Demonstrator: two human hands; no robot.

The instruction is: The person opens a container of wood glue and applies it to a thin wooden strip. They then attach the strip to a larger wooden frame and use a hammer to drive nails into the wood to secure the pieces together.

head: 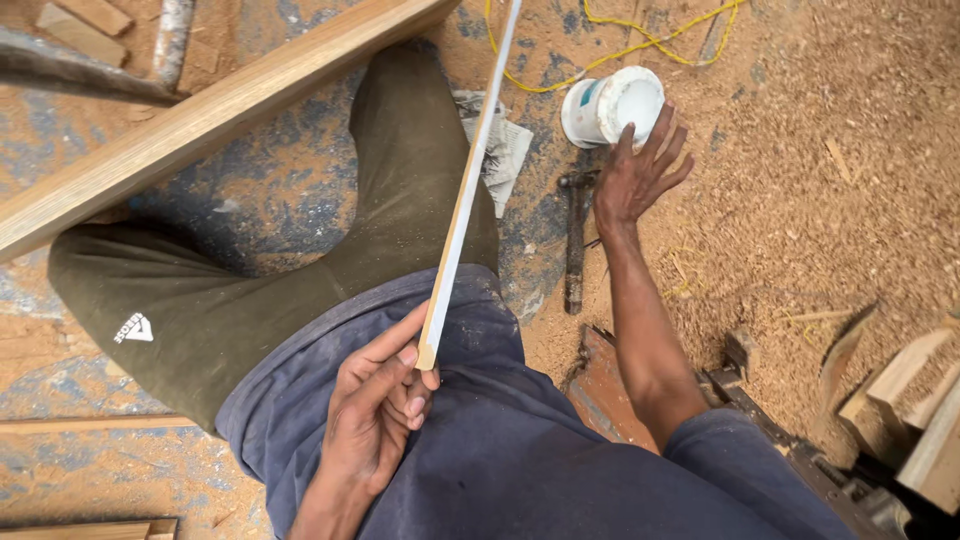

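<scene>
Workshop floor, thick with sawdust over a worn blue-painted patch; I look straight down on it from the head camera. The person sits on the ground, one knee bent up in a dark trouser leg.

Left hand: fingers curled and pinched on the near end of a thin wood strip, pale on one face, which runs up and away across the bent knee and out of the top of the frame. The strip is held over the lap, off the floor.

Right hand: fingers spread, nothing in it, fingertips at the side of a small white tub lying on its side in the sawdust. I cannot tell whether they touch it yet. A hammer lies just beside the wrist, handle pointing towards the body.

My reading: the strip is steadied while the free hand goes for the tub. Taking it calls for closing the fingers round its wall, since it lies tipped and could roll.

Edges and room: a long plank crosses the upper left, near the knee. A yellow cord loops behind the tub. Wood offcuts crowd the lower right. Open sawdust lies right of the tub; the strip's far end needs clearance overhead.
</scene>
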